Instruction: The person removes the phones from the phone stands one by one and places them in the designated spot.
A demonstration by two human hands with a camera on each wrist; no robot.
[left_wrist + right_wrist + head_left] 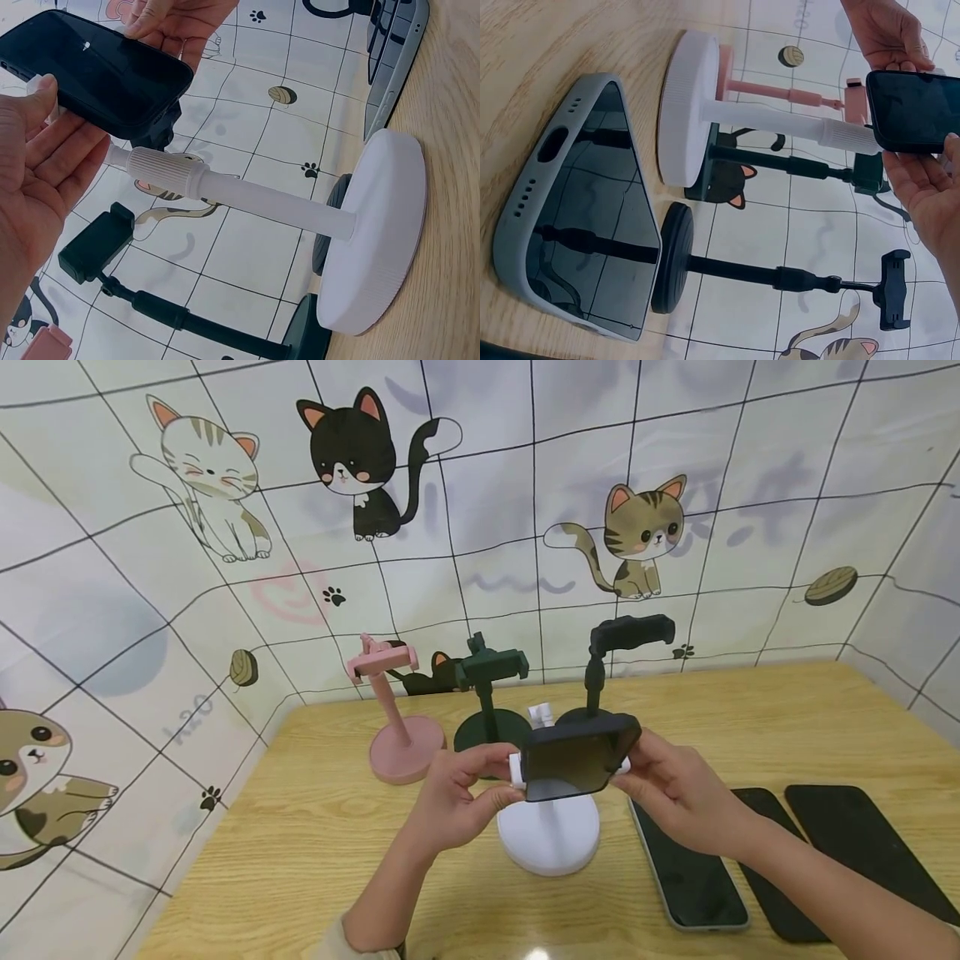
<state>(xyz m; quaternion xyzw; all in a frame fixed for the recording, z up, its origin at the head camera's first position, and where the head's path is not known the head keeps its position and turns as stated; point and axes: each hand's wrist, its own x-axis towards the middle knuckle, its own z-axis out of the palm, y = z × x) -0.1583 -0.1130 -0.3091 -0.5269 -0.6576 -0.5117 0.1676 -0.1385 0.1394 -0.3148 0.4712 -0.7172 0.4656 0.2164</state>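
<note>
A black-cased smartphone [573, 767], screen dark, lies sideways in the clamp of a white phone stand [551, 839], whose round base is on the table. My left hand [461, 795] pinches the white clamp end at the phone's left edge, its thumb on the white piece in the left wrist view. At the opposite edge my right hand [678, 789] pinches the other clamp end, thumb in front and fingers behind. The stand's ribbed white pole [277, 202] rises below the phone. Part of the clamp is hidden behind the phone.
Pink [407, 747], dark green [491, 668] and black [633, 632] phone stands line the back of the wooden table [330, 860]. Right of the white base lie a grey-edged phone [693, 868] and two black phones [862, 835]. Cat-printed cloth [487, 510] covers the walls behind.
</note>
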